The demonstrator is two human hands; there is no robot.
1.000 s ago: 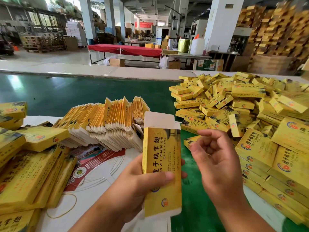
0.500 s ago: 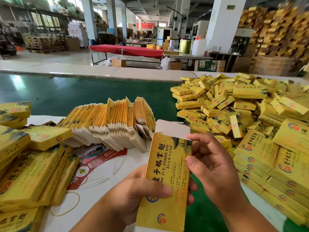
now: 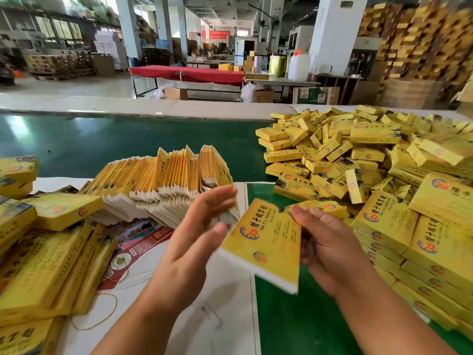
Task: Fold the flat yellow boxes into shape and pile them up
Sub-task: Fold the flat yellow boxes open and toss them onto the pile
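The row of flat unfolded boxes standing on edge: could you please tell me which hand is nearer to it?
Left. The left hand, open, overlaps the row of flat boxes at its near right end. The right hand holds the box further right.

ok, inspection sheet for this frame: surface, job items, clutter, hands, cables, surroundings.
Surface: green belt, white sheet at the near edge.
Job's things: flat boxes fanned at centre; folded boxes heaped right, piled boxes left; one box in hand.
Clutter: red leaflet, rubber band.
Grippers: right hand grips the box by its right edge; left hand open, off it.
Cables: nothing seen.
Surroundings: red table, pillars, stacked cartons behind.
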